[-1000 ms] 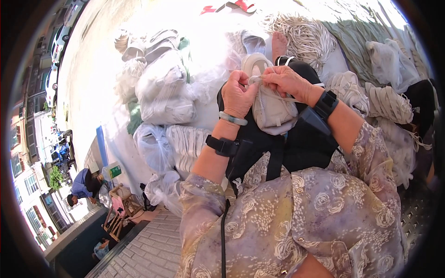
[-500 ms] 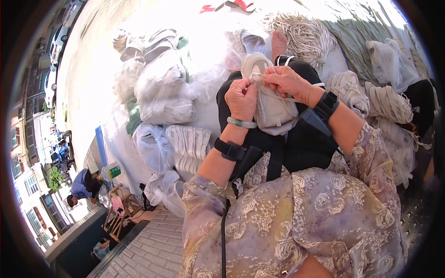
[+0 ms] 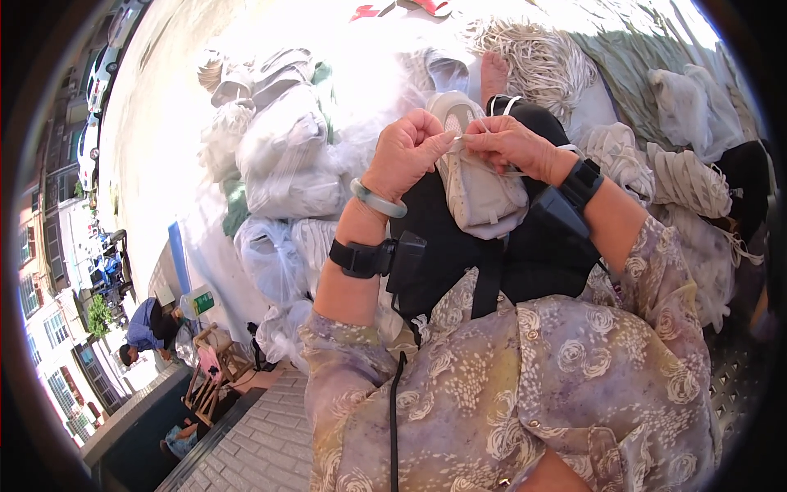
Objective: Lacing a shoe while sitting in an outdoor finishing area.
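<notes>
A pale beige lace-up shoe (image 3: 482, 197) rests on my black-covered lap, its toe toward me and its opening facing away. My left hand (image 3: 407, 154) pinches a white shoelace (image 3: 458, 138) between thumb and forefinger at the left side of the shoe's upper. Right beside it, my right hand (image 3: 510, 148) is closed on the same lace, thumb against fingers, above the shoe's right side. The two sets of fingertips nearly meet over the lacing area. Which eyelet the lace runs through is too small to tell.
A heap of loose white laces (image 3: 537, 66) lies beyond my knees, near a bare foot (image 3: 493, 75). Plastic-wrapped bundles (image 3: 291, 156) stand on the left. Stacked pale shoe uppers (image 3: 689, 180) lie on the right. Far left, a person (image 3: 146, 328) bends by a wooden chair (image 3: 215, 369).
My left hand has shifted left and turned, its elbow swinging outward, with the lace still pinched. The right hand and the shoe are almost where they were.
</notes>
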### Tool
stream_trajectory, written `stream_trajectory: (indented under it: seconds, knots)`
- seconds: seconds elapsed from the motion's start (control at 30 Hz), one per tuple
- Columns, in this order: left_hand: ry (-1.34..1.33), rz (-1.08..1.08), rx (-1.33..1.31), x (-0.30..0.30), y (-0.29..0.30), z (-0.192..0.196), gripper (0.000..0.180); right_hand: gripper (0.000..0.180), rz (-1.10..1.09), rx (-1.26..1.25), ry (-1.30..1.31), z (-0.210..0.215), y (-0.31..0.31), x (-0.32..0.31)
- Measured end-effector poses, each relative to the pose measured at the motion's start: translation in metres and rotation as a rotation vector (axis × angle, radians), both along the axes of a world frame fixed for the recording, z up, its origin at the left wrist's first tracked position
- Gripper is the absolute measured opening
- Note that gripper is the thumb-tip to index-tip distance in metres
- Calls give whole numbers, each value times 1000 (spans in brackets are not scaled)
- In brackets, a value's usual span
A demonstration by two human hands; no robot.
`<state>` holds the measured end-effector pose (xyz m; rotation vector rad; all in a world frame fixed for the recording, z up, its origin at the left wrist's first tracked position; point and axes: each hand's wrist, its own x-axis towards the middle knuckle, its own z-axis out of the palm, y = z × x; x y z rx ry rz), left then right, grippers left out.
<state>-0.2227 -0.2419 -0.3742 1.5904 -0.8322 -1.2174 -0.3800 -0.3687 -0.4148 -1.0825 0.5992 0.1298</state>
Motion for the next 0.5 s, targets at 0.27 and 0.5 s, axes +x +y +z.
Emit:
stream_trajectory:
  seconds: [0.27,0.5]
  knots:
    - [-502,-13,-63,-10,14,-25,10,16,-28,44,17,-2,-3,0]
    - [-295,42,-40,-1,20,-57,11,16,-24,22,40,-3,-1,4]
